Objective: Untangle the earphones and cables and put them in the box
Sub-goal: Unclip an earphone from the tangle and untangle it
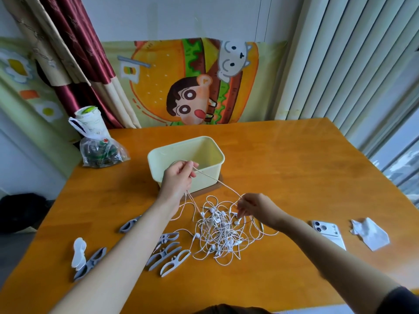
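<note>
A tangle of white earphones and thin cables [221, 232] lies on the orange wooden table [283, 168], in front of a pale yellow open box [209, 155]. My left hand [179, 180] is raised by the box's near wall and pinches a pinkish-white cable [217, 181] that runs taut down to my right hand [254, 206]. My right hand hovers over the right edge of the tangle and pinches that cable where it loops. More strands hang from my left hand down into the pile. The box interior looks bare.
Several grey and white cable clips [169, 254] lie left of the tangle, more [87, 259] near the left edge. A phone [326, 231] and crumpled paper [370, 233] lie at right. A plastic bag [102, 152] and a cup [89, 122] stand at back left.
</note>
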A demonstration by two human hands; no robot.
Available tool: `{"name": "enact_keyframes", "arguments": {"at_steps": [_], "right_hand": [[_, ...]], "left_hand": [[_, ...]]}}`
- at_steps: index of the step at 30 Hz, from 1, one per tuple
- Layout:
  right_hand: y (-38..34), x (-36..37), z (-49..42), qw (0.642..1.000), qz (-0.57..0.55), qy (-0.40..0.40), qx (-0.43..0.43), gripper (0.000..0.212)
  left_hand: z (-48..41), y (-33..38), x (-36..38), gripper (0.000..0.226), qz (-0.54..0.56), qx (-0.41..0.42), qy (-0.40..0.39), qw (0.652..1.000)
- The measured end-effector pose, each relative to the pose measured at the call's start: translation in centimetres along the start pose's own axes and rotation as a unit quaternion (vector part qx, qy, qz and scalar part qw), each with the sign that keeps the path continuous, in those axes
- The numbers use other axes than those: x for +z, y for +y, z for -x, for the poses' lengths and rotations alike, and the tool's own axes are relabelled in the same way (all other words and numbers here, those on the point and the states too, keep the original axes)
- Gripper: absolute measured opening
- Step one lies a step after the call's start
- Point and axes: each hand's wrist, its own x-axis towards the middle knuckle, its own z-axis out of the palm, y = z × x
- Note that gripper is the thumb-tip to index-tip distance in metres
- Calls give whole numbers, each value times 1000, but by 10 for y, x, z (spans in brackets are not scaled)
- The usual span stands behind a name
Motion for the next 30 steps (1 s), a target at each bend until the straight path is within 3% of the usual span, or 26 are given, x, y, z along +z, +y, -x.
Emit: {"name": "enact_keyframes", "arguments": {"at_steps": [4,6,12,16,19,22,24,27,30], "right_hand": [[23,-15,-2,995,78,-22,57,30],[19,-29,-7,993,102,9,63,27],[-57,-102,-11,947,199,238,-80,22],[-110,-114,2,912,219,294,-185,24],[-114,-102,4,893,254,313,-199,24],[-86,-85,-1,917,285,254,-120,23],[-62,-74,-3,934,326,148,-10,25],[-38,-51,1,925,359,-26,119,58],[-42,-29,6,959,251,-107,69,73]], "left_hand": [[-3,-8,-6,20,-11,-10,20,1000],[-4,-11,-7,20,-14,-18,29,999],[-5,-9,-6,20,-19,-43,32,998],[-4,-7,4,20,-25,-47,8,999],[0,-8,11,21,-35,-58,-21,998],[5,-13,12,20,-56,-83,-72,992],[9,-18,12,19,-117,-98,-122,981],[13,-24,14,24,-229,-127,-198,944],[17,-25,19,29,-335,-151,-276,888]]}}
